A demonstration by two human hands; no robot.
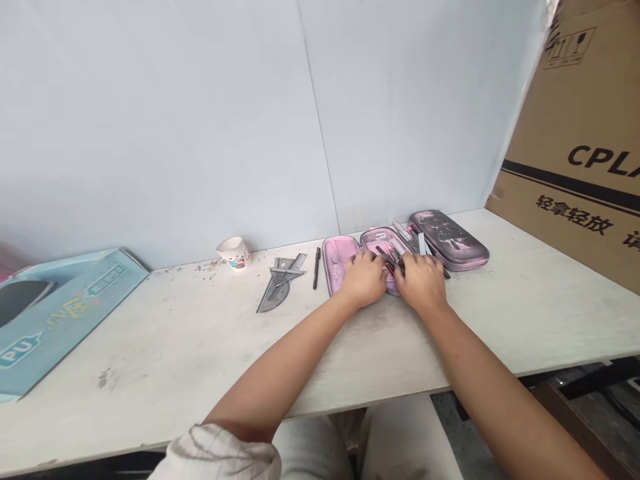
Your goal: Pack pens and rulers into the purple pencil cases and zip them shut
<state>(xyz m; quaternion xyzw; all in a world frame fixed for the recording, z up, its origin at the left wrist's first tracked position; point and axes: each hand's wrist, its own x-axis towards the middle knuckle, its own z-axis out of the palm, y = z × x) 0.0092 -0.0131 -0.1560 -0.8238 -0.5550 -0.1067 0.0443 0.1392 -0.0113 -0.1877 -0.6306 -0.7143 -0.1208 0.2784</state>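
Note:
A zippered pencil case (336, 257) lies unfolded on the table, its pink lining showing. Over its middle rests my left hand (367, 279), fingers curled down; what they grip, if anything, is hidden. My right hand (424, 280) bends around several pens (390, 257) at the right half of the case, partly covering them. A light flat ruler-like piece (421, 243) sticks up behind the right hand. More pink and pale pens (401, 230) lie just beyond. To the right is a closed dark pencil case (450, 241) with a pink-edged picture.
Left of the open case lie a black pen (317, 268) and several overlapping clear rulers with a protractor (275, 293). A paper cup (235, 253) stands by the wall. A blue box (70, 313) is at far left, a large cardboard carton (575, 127) at right.

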